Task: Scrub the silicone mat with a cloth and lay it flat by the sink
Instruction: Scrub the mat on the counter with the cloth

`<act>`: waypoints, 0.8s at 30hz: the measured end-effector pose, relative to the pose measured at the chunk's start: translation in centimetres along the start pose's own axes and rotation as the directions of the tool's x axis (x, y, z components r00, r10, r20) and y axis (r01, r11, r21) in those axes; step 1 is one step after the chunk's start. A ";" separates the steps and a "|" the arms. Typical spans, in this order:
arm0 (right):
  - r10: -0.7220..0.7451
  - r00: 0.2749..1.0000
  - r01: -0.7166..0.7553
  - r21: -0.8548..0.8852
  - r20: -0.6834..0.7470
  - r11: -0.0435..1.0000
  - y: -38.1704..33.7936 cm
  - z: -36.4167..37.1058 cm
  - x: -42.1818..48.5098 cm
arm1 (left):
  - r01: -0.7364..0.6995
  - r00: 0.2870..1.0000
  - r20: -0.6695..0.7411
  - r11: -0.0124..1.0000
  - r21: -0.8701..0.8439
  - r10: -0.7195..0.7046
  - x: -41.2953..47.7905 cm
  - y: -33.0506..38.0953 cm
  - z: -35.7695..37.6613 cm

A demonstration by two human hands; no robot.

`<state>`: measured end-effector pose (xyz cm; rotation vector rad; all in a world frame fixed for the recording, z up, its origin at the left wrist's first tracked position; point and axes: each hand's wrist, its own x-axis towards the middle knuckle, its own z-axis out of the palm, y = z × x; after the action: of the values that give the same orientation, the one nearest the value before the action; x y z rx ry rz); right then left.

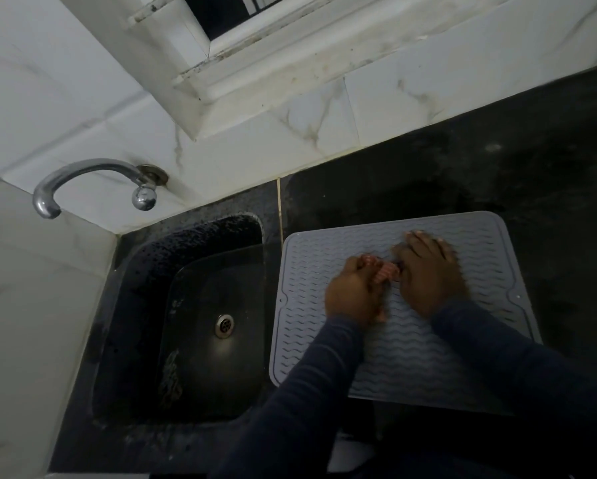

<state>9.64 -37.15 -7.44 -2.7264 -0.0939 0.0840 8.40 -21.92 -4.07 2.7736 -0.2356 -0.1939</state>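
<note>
Tap (82, 174) on wall behind sink (190, 257). Mat (307, 257) flat on bench (497, 167), just right of sink. Left hand (354, 293) on mat, fingers curled round pink cloth (385, 271). Right hand (428, 274) farthest from sink, fingers straight, spread, pressing mat; thumb-to-cloth contact unclear.

Black stone countertop (497, 160), backed by white tiled wall, dark sink (193, 305) set into its left part, grey ribbed silicone mat (411, 361) lying flat directly on it, just beside the sink
</note>
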 end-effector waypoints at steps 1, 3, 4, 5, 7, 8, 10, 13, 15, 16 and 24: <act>0.000 1.000 0.000 -0.006 0.001 1.000 0.1 -0.1 0.0 | 0.026 1.000 -0.013 1.000 -0.005 -0.026 0.1 -0.2 0.0; 0.000 1.000 0.000 -0.013 0.009 1.000 0.2 0.0 0.0 | 0.131 0.991 -0.021 0.991 -0.034 -0.132 -0.1 -2.4 -1.4; -0.003 1.000 0.003 -0.005 0.015 1.000 0.2 0.1 -0.1 | 0.218 0.975 -0.028 0.975 -0.043 -0.219 -0.4 -4.3 -2.2; -0.009 1.000 0.009 0.003 0.011 1.000 0.3 0.2 -0.2 | 0.311 0.948 -0.053 0.949 -0.047 -0.313 -0.5 -6.5 -3.1; -0.015 1.000 0.015 0.011 -0.007 1.000 0.4 0.2 -0.2 | 0.471 0.875 -0.103 0.881 -0.049 -0.473 -0.3 -10.3 -5.1; -0.018 1.000 0.018 0.017 -0.011 1.000 0.4 0.3 -0.2 | 0.514 0.850 -0.109 0.856 -0.050 -0.516 -0.4 -11.2 -5.7; -0.021 1.000 0.021 0.025 -0.010 0.999 0.2 0.2 -0.1 | 0.486 0.867 -0.122 0.874 -0.017 -0.484 -0.2 -11.0 -5.9; -0.012 1.000 0.013 0.026 -0.022 1.000 0.0 0.1 -0.1 | 0.301 0.938 -0.158 0.951 -0.069 -0.308 0.1 -6.8 -4.4; -0.013 1.000 0.013 0.008 -0.019 1.000 0.1 0.1 -0.2 | 0.147 0.983 -0.096 0.987 -0.071 -0.154 0.7 -3.2 -2.4; -0.017 1.000 0.017 -0.006 -0.021 1.000 0.1 0.2 -0.2 | 0.082 0.995 -0.055 0.996 -0.040 -0.084 1.1 -1.4 -1.5; -0.019 1.000 0.019 0.009 -0.004 1.000 0.4 0.3 -0.1 | 0.373 0.923 -0.071 0.925 -0.068 -0.378 1.1 -6.9 -4.3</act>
<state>9.56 -37.46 -7.84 -2.7159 -0.1181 0.0741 11.14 -14.37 -2.66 2.7393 0.3235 -0.1756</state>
